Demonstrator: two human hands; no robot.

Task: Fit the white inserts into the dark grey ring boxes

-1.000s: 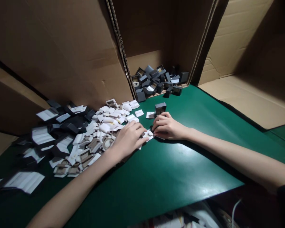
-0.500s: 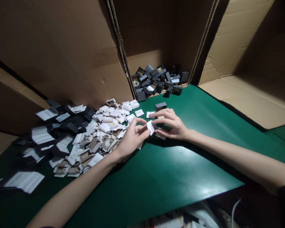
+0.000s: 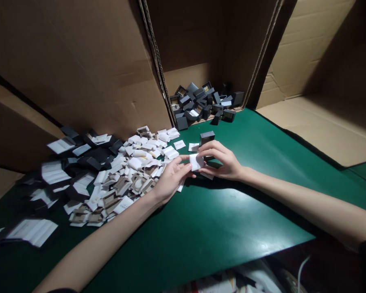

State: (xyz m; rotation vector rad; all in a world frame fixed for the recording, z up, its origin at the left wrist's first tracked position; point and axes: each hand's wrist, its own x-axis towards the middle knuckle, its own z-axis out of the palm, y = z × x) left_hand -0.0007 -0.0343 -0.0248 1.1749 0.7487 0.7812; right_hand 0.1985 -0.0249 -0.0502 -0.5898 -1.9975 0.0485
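Bench with a smooth green top (image 3: 247, 219) fills the head view, and right at its middle two bare hands come together on one small, square white paper-like piece (image 3: 196, 162). Left hand (image 3: 171, 179) first: its grip is pinched, thumb on the near face, fingers at the left edge, probably to keep the piece steady. Over on the other side the right hand (image 3: 222, 162) arches, fingers at the top edge, thumb low by the right corner; its grip closes on the same piece, and splitting the edges this way likely leaves the face free. What lies behind the piece, I can't tell.

Just beyond the right hand sits an upright dark grey box (image 3: 207, 137), near enough, it seems, for easy reach. A flat white card (image 3: 193, 147) lies just beside it. Left of the hands spreads a heap of white folded paper inserts (image 3: 138, 162), presumably kept close for picking; farther left, black boxes with white linings (image 3: 93, 162). At the back, small dark grey boxes (image 3: 198, 101) crowd the opening of a brown cardboard carton (image 3: 189, 75), perhaps to keep them apart.
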